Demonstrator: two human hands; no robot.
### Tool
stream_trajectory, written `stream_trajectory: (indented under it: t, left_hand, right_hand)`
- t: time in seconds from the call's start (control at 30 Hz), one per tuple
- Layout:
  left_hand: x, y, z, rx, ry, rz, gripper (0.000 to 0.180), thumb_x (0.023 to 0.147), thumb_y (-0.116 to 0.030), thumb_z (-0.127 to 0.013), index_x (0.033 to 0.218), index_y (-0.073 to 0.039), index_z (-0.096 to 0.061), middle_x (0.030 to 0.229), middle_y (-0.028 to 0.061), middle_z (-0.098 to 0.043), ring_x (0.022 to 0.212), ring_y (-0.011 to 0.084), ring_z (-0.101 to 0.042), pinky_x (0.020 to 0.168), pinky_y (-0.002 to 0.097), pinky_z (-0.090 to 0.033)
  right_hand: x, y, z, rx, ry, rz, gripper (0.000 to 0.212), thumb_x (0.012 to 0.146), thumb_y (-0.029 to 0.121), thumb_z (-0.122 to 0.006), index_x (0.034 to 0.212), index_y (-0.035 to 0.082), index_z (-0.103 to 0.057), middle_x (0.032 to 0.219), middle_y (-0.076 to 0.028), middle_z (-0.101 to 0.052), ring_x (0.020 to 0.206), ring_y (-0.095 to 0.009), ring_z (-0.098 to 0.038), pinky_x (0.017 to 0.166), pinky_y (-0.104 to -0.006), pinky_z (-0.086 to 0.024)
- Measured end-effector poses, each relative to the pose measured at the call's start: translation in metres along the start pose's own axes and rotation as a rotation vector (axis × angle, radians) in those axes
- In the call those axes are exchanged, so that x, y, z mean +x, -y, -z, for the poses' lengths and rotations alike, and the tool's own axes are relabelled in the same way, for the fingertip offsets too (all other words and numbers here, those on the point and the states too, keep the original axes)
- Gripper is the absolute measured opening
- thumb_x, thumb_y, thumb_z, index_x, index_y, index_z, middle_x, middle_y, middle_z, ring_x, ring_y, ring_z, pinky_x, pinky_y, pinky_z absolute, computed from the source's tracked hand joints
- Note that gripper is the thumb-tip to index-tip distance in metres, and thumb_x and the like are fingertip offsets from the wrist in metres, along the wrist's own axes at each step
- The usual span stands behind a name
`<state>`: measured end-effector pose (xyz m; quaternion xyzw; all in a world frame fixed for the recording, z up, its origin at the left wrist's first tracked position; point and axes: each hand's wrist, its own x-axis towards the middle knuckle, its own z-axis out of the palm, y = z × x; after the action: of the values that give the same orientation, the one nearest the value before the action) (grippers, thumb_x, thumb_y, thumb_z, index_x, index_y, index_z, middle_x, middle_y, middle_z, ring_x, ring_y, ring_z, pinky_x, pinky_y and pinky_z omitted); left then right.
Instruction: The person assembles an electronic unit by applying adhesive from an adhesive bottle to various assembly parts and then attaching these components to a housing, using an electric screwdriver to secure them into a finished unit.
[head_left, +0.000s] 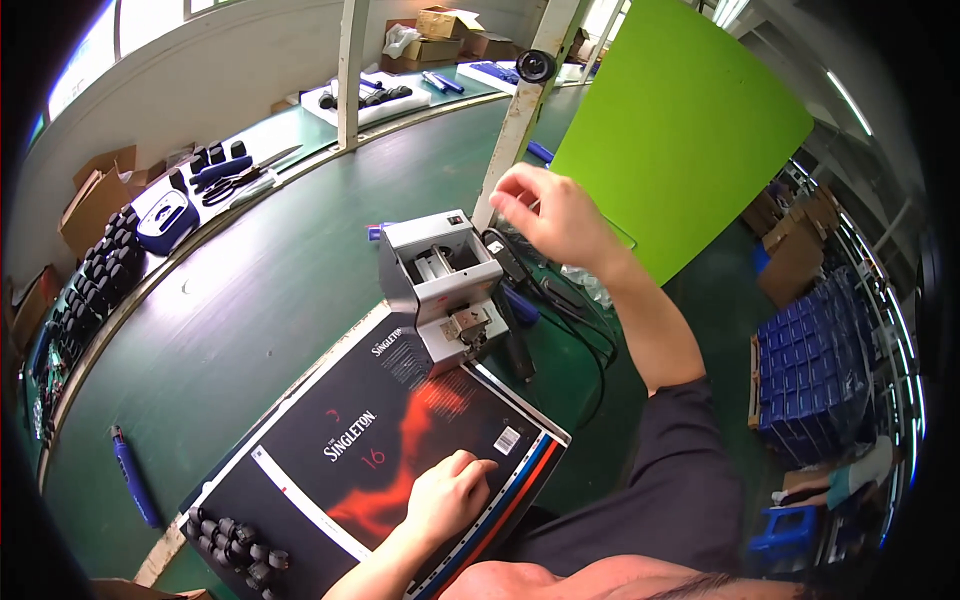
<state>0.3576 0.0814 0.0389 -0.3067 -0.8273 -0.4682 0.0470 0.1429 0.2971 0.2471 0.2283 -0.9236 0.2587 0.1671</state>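
Observation:
My left hand (450,497) rests low over a dark printed sheet (300,425) with red flame-like shapes, its fingers curled in; whatever they may hold is hidden. Raised beyond a small grey metal machine (440,275), my right hand (548,215) has its fingers bent loosely, with a gap beside the thumb and nothing visible in it. The machine stands at the far end of the sheet, with an open top and a metal block (468,325) low on its front. Neither hand touches it. Several small black cylindrical parts (235,545) lie in a cluster at the sheet's near left corner.
A blue pen-shaped tool (135,480) lies on the green table (290,290) at left. Black cables (590,335) run right of the machine, near a green panel (680,130). Along the far-left ledge are scissors (225,188), a blue-and-white device (167,220) and many black parts (100,270).

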Motion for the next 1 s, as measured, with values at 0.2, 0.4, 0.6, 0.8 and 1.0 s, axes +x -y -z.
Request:
stream_trajectory:
  t: [0.2,0.4,0.6,0.8,1.0]
  left_hand:
    - [0.007,0.005,-0.001,-0.019,0.023,0.055,0.017,0.082,-0.008,-0.068,0.098,-0.012,-0.073,0.088,0.0051,-0.065,0.077,0.0249,-0.069,0.064,0.0359,-0.058]
    - [0.016,0.011,-0.004,-0.066,0.04,0.045,0.019,0.081,-0.008,-0.07,0.099,-0.013,-0.071,0.089,0.004,-0.063,0.076,0.0247,-0.068,0.061,0.0362,-0.057]
    - [0.012,0.014,-0.002,-0.093,0.102,0.08,0.018,0.087,-0.013,-0.066,0.105,-0.009,-0.066,0.089,0.0078,-0.06,0.081,0.0277,-0.067,0.064,0.0405,-0.057]
    - [0.005,0.018,-0.003,-0.101,0.048,0.108,0.021,0.089,-0.015,-0.065,0.109,-0.009,-0.065,0.094,0.008,-0.061,0.084,0.028,-0.068,0.066,0.04,-0.058]
    - [0.003,0.02,0.007,-0.559,-0.596,0.389,0.02,0.096,-0.008,-0.068,0.099,-0.006,-0.049,0.091,0.0037,-0.05,0.072,0.0099,-0.051,0.064,0.026,-0.045]
  right_hand:
    - [0.108,-0.036,-0.068,-0.265,0.299,0.216,0.027,0.097,0.03,-0.069,0.108,0.005,-0.065,0.109,-0.013,-0.073,0.103,-0.029,-0.07,0.089,-0.0407,-0.055]
    - [0.201,-0.053,-0.202,-0.642,0.987,0.105,0.059,0.084,0.043,-0.08,0.126,0.006,-0.064,0.117,-0.015,-0.071,0.108,-0.032,-0.069,0.09,-0.044,-0.054]
    - [0.207,-0.082,-0.22,-0.572,1.194,0.035,0.061,0.079,0.032,-0.083,0.13,0.006,-0.063,0.114,-0.015,-0.072,0.1,-0.029,-0.07,0.09,-0.0406,-0.054]
    - [0.198,-0.039,-0.152,0.105,0.343,0.211,0.055,0.083,0.026,-0.082,0.126,0.004,-0.056,0.113,-0.016,-0.071,0.102,-0.029,-0.07,0.09,-0.0406,-0.055]
    - [0.062,0.088,-0.047,0.662,0.157,0.284,0.06,0.09,0.009,-0.079,0.139,0.011,-0.045,0.107,-0.006,-0.064,0.092,-0.011,-0.067,0.076,-0.0249,-0.056]
